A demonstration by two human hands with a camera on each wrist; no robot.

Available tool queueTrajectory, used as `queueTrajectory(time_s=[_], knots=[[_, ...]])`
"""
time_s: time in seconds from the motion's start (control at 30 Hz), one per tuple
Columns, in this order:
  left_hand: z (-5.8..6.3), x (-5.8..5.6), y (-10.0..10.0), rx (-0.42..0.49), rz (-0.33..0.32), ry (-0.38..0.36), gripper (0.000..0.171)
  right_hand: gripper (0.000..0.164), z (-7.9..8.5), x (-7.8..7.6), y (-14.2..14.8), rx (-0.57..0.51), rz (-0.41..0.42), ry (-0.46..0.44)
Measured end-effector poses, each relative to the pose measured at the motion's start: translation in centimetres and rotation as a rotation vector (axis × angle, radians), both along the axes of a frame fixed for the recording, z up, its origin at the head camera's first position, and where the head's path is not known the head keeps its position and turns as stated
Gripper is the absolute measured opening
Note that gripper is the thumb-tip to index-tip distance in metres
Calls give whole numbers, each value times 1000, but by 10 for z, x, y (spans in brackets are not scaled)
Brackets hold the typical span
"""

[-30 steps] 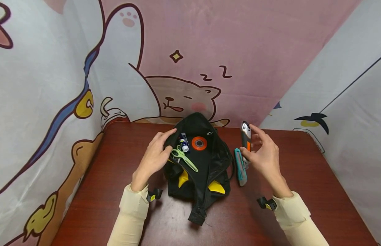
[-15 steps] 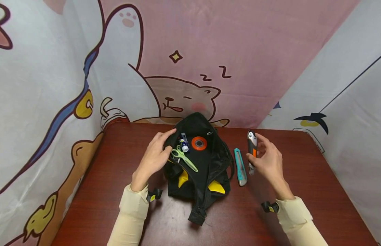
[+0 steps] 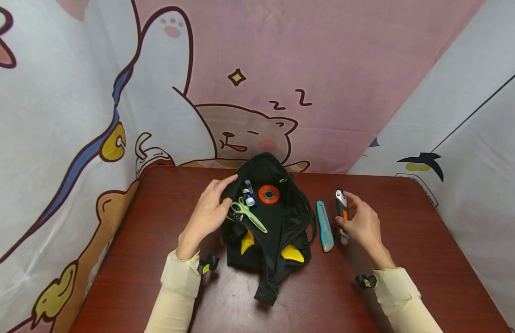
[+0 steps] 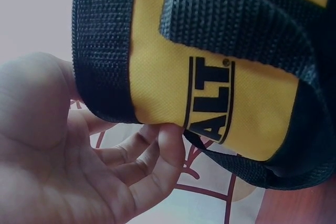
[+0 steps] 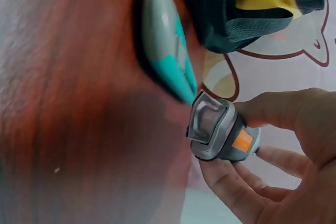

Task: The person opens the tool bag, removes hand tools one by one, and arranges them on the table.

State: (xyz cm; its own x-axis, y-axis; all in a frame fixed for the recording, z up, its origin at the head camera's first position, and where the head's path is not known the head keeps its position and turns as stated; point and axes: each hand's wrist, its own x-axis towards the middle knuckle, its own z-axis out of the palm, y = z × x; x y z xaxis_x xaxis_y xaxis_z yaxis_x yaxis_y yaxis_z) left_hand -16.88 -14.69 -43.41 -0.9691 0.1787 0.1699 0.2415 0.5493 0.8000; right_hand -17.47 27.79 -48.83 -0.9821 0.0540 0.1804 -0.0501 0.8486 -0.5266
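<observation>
Head view, right hand (image 3: 363,227): holding what?

Silver-and-dark-grey utility knife (image 3: 341,203) with an orange patch, thumb and fingers pinching it, just right of a teal-and-grey plastic cutter (image 3: 324,226). Cutter lies on the reddish-brown table (image 3: 311,305); whether knife touches it, cannot tell.

Left hand (image 3: 205,217)?

Thumb and fingers pinching the left edge of an open black-and-yellow fabric bag (image 3: 297,222). Inside: pale-green scissors (image 3: 255,221), orange ring-shaped disc (image 3: 262,194), blue-and-white tube (image 3: 248,194).
</observation>
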Motion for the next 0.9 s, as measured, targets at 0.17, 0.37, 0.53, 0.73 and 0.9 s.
queueTrajectory(time_s=[0.17, 0.37, 0.53, 0.73, 0.9], knots=[[0, 0, -1, -3, -3, 11, 65, 82, -9, 0, 4, 37, 9, -56], [-1, 0, 0, -6, -5, 5, 65, 81, -17, -2, 5, 76, 0, -103], [-1, -1, 0, -9, -4, 15, 66, 79, -20, -2, 4, 84, 15, -121], [-1, -1, 0, -4, -6, 10, 65, 75, -22, -3, 1, 142, 28, -121], [-1, -1, -1, -6, -6, 11, 66, 72, -23, -5, 1, 175, 30, -130]])
